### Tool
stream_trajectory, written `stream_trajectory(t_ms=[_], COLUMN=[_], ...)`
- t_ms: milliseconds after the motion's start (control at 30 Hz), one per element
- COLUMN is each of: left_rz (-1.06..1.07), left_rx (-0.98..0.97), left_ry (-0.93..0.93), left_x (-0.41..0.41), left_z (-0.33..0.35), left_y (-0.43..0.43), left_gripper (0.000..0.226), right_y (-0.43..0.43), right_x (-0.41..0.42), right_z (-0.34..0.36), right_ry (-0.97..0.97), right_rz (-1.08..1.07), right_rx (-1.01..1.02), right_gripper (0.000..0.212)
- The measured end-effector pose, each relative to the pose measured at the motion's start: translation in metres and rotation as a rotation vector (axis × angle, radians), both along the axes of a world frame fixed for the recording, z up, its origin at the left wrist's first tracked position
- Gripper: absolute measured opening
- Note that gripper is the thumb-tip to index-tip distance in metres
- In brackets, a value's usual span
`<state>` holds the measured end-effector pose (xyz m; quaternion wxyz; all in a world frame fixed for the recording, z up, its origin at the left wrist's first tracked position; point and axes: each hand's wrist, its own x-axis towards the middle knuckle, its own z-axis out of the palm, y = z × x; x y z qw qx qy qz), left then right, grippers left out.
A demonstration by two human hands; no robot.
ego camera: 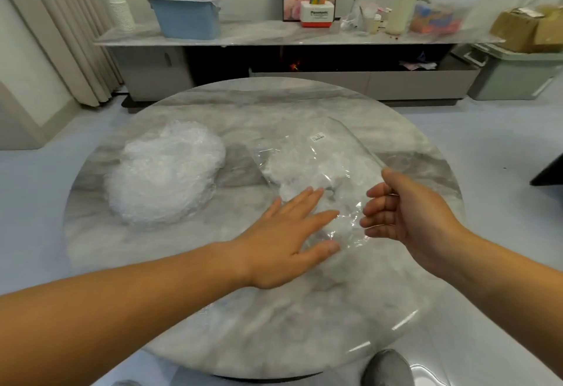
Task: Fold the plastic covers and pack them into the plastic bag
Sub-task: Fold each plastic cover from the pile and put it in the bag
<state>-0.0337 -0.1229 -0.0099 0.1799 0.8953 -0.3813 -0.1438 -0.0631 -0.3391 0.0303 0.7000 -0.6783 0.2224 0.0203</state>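
A round grey marble-patterned table (pixel 274 309) fills the middle of the view, with 2 bare forearms reaching over it from the near edge. On its left part lies a loose heap of crumpled white translucent plastic covers (pixel 166 173), well apart from both hands. To the right of the heap lies a clear plastic bag (pixel 323 166) holding more white crumpled covers, with a small white label (pixel 318 136) near its far end.

The left hand (pixel 289 234) lies palm down on the near end of the bag, with its fingers straight and spread, pressing the film flat against the table. The right hand (pixel 402 212) hovers just beside the bag's right edge, palm turned toward the left hand, fingers half curled and thumb raised. The clear film reaches up to its fingertips, but I cannot tell whether they pinch it or merely touch it.

Behind the table stands a long low sideboard with a marble top (pixel 274 35). It carries a pale blue plastic tub with a white lid (pixel 187 13), a stack of white paper cups topped with yellow (pixel 118 4) and a red and white box (pixel 316 13). A grey shoe (pixel 387 367) shows below the table's near edge.
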Motion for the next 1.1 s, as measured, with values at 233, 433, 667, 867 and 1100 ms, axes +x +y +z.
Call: stream_trajectory(t_ms=[233,433,667,867,1100], left_rz=[0.575,0.715,0.584,0.514,0.210], left_rx=[0.062,0.241,0.259,0.185,0.239], left_ry=[-0.070,-0.074,-0.057,-0.288,-0.251], left_x=[0.049,0.083,0.083,0.070,0.000], left_z=[0.003,-0.005,-0.018,-0.019,-0.010], left_y=[0.096,0.153,0.164,0.171,0.147], left_gripper=[0.064,0.068,0.066,0.047,0.077], right_y=[0.079,0.124,0.142,0.134,0.108], right_x=[0.027,0.053,0.071,0.075,0.061], right_z=[-0.017,-0.042,-0.055,-0.059,-0.058], right_ry=[-0.001,0.001,-0.080,-0.117,-0.100], right_rz=[0.401,0.613,0.718,0.742,0.676], right_rx=[-0.151,-0.387,-0.612,-0.700,-0.702], right_gripper=[0.040,0.038,0.059,0.061,0.046])
